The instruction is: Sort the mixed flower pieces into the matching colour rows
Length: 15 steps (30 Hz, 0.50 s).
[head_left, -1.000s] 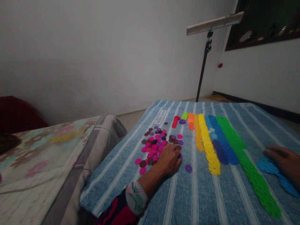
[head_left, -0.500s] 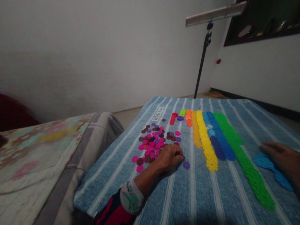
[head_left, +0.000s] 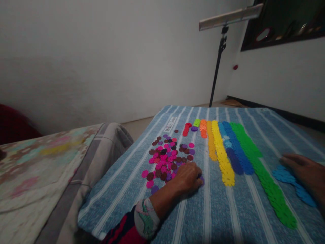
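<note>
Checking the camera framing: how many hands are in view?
2: the left hand beside the pink and brown discs, and the right hand at the frame's right edge, over the blue discs.

One camera is worn on the person's head, looking forward and down over the striped blue cloth (head_left: pixel 210 217) from close range. The left hand (head_left: pixel 188 178) sits low in the frame and the right hand (head_left: pixel 304 169) at its right edge. The view seems slightly tilted, reaching across to the white wall (head_left: pixel 101 61) beyond, though the dim light makes fine detail hard to judge.
</note>
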Each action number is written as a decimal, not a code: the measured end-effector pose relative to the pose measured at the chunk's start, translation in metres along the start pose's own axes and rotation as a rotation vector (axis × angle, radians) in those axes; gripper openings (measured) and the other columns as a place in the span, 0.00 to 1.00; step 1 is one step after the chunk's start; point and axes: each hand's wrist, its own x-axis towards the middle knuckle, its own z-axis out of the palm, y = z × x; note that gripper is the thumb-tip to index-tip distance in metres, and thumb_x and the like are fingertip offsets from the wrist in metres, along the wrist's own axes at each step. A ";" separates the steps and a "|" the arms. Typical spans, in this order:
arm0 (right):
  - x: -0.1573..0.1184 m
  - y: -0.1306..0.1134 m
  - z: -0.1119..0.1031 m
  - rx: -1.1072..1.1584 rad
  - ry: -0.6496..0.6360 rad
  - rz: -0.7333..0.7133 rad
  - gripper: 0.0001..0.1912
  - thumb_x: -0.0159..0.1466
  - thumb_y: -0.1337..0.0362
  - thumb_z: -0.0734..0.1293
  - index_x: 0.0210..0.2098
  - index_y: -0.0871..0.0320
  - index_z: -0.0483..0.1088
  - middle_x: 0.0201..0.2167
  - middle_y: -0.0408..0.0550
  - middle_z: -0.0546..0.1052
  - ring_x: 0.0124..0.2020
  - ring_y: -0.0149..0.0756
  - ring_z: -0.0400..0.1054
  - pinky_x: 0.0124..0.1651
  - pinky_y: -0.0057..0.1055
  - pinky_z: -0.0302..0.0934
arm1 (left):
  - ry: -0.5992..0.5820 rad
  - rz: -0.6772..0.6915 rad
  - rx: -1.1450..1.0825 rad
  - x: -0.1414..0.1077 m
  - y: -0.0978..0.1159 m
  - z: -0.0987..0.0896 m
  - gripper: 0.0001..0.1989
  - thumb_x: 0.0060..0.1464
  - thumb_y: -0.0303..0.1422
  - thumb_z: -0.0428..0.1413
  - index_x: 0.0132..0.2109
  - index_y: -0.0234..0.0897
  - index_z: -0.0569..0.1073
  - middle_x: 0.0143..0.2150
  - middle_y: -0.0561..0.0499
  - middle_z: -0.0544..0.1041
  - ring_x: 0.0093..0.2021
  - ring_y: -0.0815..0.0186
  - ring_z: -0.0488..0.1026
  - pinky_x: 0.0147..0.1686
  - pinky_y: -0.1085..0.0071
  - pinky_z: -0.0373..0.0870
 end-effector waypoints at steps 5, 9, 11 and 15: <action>-0.002 -0.006 -0.002 -0.006 -0.012 0.013 0.31 0.38 0.40 0.64 0.35 0.52 0.76 0.41 0.52 0.80 0.51 0.60 0.71 0.60 0.47 0.60 | -0.019 -0.067 -0.067 0.001 -0.002 0.001 0.06 0.51 0.36 0.60 0.35 0.39 0.77 0.38 0.48 0.77 0.42 0.59 0.73 0.39 0.68 0.66; -0.002 -0.005 -0.002 -0.003 -0.005 -0.007 0.29 0.38 0.39 0.64 0.32 0.50 0.76 0.38 0.50 0.80 0.50 0.61 0.72 0.58 0.49 0.61 | -0.041 -0.118 -0.271 0.000 -0.005 -0.001 0.05 0.46 0.32 0.63 0.31 0.38 0.75 0.31 0.54 0.74 0.34 0.67 0.70 0.33 0.73 0.61; -0.002 -0.005 -0.001 0.001 -0.006 -0.006 0.29 0.38 0.39 0.64 0.32 0.50 0.76 0.37 0.50 0.80 0.49 0.61 0.72 0.58 0.49 0.62 | -0.050 -0.131 -0.405 -0.001 -0.005 -0.001 0.06 0.46 0.30 0.63 0.29 0.37 0.73 0.27 0.57 0.71 0.30 0.70 0.67 0.29 0.74 0.58; -0.002 -0.006 -0.001 -0.022 -0.018 0.001 0.30 0.38 0.39 0.63 0.33 0.51 0.76 0.41 0.52 0.81 0.51 0.61 0.71 0.59 0.49 0.61 | -0.041 -0.143 -0.576 -0.002 -0.008 0.001 0.07 0.44 0.28 0.64 0.27 0.35 0.71 0.24 0.58 0.68 0.27 0.73 0.64 0.27 0.76 0.56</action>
